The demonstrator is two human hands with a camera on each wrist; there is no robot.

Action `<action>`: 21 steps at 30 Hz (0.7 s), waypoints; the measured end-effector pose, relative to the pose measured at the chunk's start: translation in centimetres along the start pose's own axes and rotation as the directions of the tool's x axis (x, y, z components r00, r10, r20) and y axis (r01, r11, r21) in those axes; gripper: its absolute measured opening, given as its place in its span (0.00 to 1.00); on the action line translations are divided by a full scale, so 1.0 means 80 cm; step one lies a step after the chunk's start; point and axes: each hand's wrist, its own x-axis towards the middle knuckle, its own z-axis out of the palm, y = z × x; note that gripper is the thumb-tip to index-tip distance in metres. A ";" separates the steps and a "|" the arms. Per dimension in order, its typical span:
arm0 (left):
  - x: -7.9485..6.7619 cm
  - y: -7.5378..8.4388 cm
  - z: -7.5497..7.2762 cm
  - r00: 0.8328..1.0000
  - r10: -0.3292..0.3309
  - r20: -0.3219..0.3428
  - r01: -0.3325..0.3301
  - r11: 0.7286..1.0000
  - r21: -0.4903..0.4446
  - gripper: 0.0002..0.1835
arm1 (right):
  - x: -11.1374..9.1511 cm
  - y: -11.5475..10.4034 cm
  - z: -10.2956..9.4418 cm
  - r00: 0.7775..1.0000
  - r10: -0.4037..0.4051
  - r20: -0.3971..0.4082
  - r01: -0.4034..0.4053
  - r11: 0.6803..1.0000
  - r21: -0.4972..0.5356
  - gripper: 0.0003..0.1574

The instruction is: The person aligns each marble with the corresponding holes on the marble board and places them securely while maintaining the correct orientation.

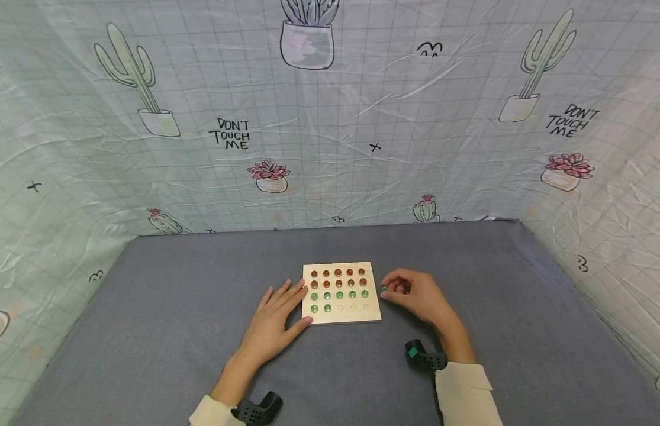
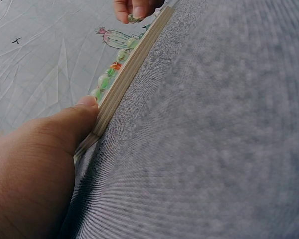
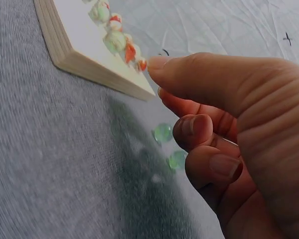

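A pale wooden board [image 1: 342,318] lies on the grey cloth, with rows of glass marbles in its hollows. Orange-red marbles [image 1: 338,273] fill the two far rows; green marbles [image 1: 339,295] fill the third and the left part of the nearest row. My left hand [image 1: 272,326] rests at the board's left edge, fingers spread, thumb at the near corner. Just off the right edge, my right hand [image 1: 417,294] pinches a green marble [image 2: 134,19] between thumb and finger. The right wrist view hides this marble; beneath the hand there, two loose green marbles [image 3: 163,133] lie on the cloth.
Three bare hollows [image 1: 353,307] show at the right of the board's nearest row. The grey cloth [image 1: 175,331] covers the table on all sides. Behind it hangs a curtain [image 1: 330,118] printed with cacti.
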 end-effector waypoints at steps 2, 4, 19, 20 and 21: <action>0.000 0.000 0.001 1.000 0.001 -0.004 -0.001 1.000 0.003 0.35 | 0.001 -0.002 0.002 1.000 -0.009 0.007 0.009 1.000 0.007 0.09; -0.001 0.000 0.001 1.000 0.002 -0.007 -0.002 1.000 0.003 0.35 | 0.002 -0.005 0.005 1.000 -0.020 0.013 0.020 1.000 0.006 0.09; -0.002 0.001 0.002 1.000 -0.007 -0.004 0.007 1.000 -0.001 0.35 | 0.006 -0.021 0.025 0.991 -0.086 0.103 0.087 0.996 -0.004 0.06; -0.002 0.002 0.002 1.000 -0.008 -0.003 0.008 1.000 -0.003 0.34 | 0.006 -0.022 0.026 0.990 -0.086 0.109 0.087 0.996 -0.003 0.06; -0.002 0.002 0.002 1.000 -0.008 -0.003 0.008 1.000 -0.003 0.34 | 0.006 -0.023 0.028 0.990 -0.088 0.114 0.089 0.996 0.000 0.06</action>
